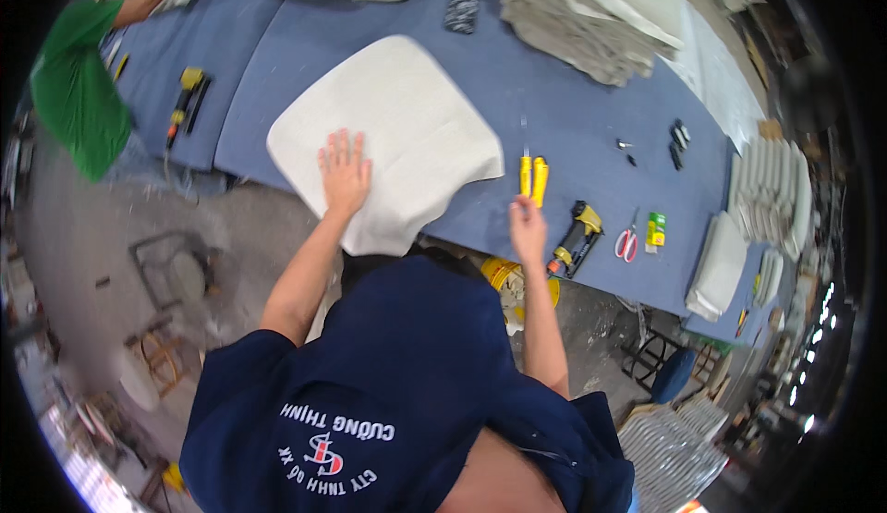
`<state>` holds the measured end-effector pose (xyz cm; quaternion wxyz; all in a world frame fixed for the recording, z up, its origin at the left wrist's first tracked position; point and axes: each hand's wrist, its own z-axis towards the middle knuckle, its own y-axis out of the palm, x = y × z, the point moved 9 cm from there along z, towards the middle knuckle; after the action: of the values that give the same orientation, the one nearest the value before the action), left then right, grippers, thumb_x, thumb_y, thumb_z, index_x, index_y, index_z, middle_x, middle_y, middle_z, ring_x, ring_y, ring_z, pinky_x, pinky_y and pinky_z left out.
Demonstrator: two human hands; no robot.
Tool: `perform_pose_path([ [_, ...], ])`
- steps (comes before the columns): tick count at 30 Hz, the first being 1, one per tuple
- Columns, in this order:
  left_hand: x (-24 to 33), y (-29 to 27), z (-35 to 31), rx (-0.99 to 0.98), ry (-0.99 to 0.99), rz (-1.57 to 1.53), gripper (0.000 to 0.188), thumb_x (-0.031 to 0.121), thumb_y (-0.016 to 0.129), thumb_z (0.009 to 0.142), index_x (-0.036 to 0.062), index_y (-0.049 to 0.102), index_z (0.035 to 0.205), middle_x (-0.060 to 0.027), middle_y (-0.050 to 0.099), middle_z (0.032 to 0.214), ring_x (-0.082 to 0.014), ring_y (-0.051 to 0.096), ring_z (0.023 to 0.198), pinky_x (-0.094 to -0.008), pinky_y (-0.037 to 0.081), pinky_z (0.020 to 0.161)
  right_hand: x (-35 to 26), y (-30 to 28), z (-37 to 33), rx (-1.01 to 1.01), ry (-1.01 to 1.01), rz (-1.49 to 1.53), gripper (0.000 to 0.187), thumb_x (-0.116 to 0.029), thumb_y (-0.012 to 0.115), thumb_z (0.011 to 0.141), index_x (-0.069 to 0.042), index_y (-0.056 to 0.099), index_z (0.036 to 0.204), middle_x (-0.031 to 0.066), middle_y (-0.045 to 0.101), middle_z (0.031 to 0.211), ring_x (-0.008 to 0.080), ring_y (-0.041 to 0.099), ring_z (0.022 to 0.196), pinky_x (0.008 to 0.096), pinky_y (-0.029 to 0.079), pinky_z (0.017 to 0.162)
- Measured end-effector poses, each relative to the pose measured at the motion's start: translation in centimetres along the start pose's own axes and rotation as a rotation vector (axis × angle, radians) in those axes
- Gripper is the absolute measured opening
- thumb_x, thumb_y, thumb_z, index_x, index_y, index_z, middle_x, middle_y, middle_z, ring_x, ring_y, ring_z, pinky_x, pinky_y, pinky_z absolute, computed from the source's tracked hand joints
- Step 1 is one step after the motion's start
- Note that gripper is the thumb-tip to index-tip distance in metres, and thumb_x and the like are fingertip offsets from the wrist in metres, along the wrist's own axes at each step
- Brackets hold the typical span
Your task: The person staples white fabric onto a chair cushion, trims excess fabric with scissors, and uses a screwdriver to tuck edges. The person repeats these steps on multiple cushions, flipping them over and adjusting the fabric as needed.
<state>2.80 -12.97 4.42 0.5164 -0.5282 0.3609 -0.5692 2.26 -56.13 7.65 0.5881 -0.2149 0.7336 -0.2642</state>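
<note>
A seat-shaped panel (407,134) with rounded corners, covered in cream fabric, lies on the blue-topped table (370,14). The loose fabric hangs over the table's near edge. My left hand (346,176) rests flat on the panel's near left part, fingers stretched out. To the right of the panel, my right hand (528,225) has its fingers closed at the near end of a yellow-handled screwdriver (526,176), whose thin shaft points away from me. Close beside it lies another yellow-handled tool (540,180), its kind unclear.
Right of my right hand lie a staple gun (577,238), red-handled scissors (627,243) and a small green-yellow box (655,232). Fabric stacks (591,18) stand at the back. At left, a co-worker in a green shirt (83,88) works near another staple gun (188,106). A yellow bucket (502,274) stands below the table edge.
</note>
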Motion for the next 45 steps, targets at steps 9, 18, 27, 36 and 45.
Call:
perform_pose_path([
  [9, -4.0, -2.3, -12.0, -0.044, -0.398, -0.106, 0.094, 0.060, 0.071, 0.090, 0.0222, 0.032, 0.166, -0.0298, 0.011, 0.172, -0.0548, 0.008, 0.157, -0.0686, 0.011, 0.123, 4.3, 3.8, 10.7, -0.063, -0.105, -0.645, 0.060, -0.033, 0.069, 0.093, 0.003, 0.052, 0.138, 0.0236, 0.069, 0.120, 0.0451, 0.067, 0.110, 0.0502, 0.051, 0.101],
  [18, -6.7, 3.2, -13.4, -0.391, -0.832, -0.582, 0.132, 0.063, 0.083, 0.076, 0.0399, -0.010, 0.167, -0.0359, -0.006, 0.170, -0.0543, 0.002, 0.158, -0.0740, 0.017, 0.120, -5.5, 7.4, 5.2, -0.337, -0.345, 0.145, 0.055, -0.015, 0.071, 0.100, -0.008, 0.036, 0.141, 0.0076, 0.058, 0.107, 0.0193, 0.060, 0.085, 0.0321, 0.052, 0.076],
  [27, -6.6, 1.8, -13.8, -0.390, -0.900, -0.569, 0.148, 0.071, 0.089, 0.061, 0.0385, -0.009, 0.167, -0.0369, -0.007, 0.169, -0.0554, 0.011, 0.157, -0.0755, 0.024, 0.116, -10.2, 10.6, -0.4, -0.836, -0.603, -0.289, 0.038, -0.028, 0.075, 0.097, -0.004, 0.071, 0.126, 0.0185, 0.075, 0.119, 0.0359, 0.072, 0.108, 0.0408, 0.056, 0.093],
  [36, -6.0, 0.1, -13.1, -0.216, -0.975, -0.559, 0.137, 0.070, 0.087, 0.066, 0.0355, 0.003, 0.168, -0.0380, 0.017, 0.165, -0.0548, 0.030, 0.151, -0.0687, 0.027, 0.118, -10.3, 10.7, 1.4, -0.964, -0.349, -0.403, 0.037, -0.035, 0.069, 0.101, -0.005, 0.074, 0.122, 0.0126, 0.076, 0.091, 0.0262, 0.072, 0.084, 0.0374, 0.055, 0.078],
  [45, -5.8, -0.6, -13.0, -0.171, -0.948, -0.490, 0.134, 0.072, 0.085, 0.069, 0.0294, 0.007, 0.169, -0.0306, 0.037, 0.152, -0.0522, 0.049, 0.136, -0.0615, 0.041, 0.112, -13.7, 11.4, 2.8, -0.854, -0.678, -0.686, 0.048, -0.052, 0.057, 0.105, -0.006, 0.071, 0.110, 0.0024, 0.057, 0.064, 0.0131, 0.057, 0.061, 0.0354, 0.047, 0.060],
])
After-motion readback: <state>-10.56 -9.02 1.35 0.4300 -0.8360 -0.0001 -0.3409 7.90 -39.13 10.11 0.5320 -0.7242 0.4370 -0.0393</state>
